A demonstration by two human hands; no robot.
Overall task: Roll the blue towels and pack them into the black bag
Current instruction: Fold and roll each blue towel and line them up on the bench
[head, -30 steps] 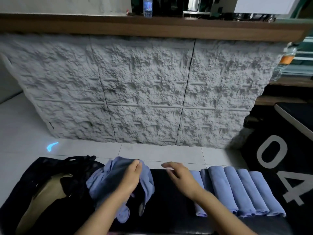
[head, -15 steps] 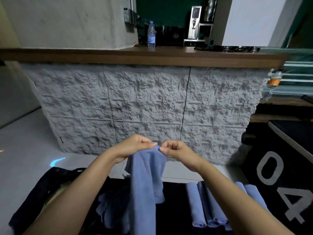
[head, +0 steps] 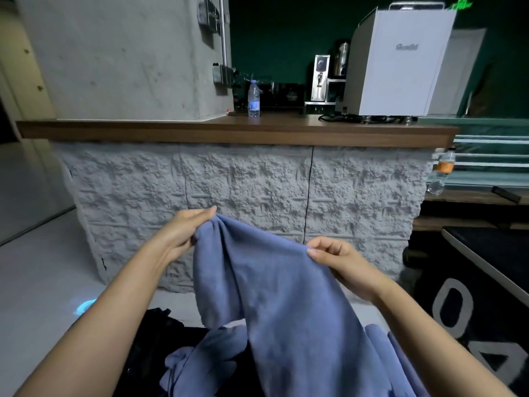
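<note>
A plain periwinkle-blue towel (head: 286, 296) fills the lower centre beside a black bag (head: 154, 333) at lower left, behind them a grey rough-patterned counter front (head: 243, 190), a brown wooden top (head: 229, 133), a dark green wall (head: 272, 38), and a white machine (head: 400, 67) at upper right.

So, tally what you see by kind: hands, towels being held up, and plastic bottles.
Hands: 2, left hand and right hand.
Towels held up: 1, blue towel.
Plastic bottles: 2, blue-label bottle and orange-label bottle.
Total: 5.
</note>
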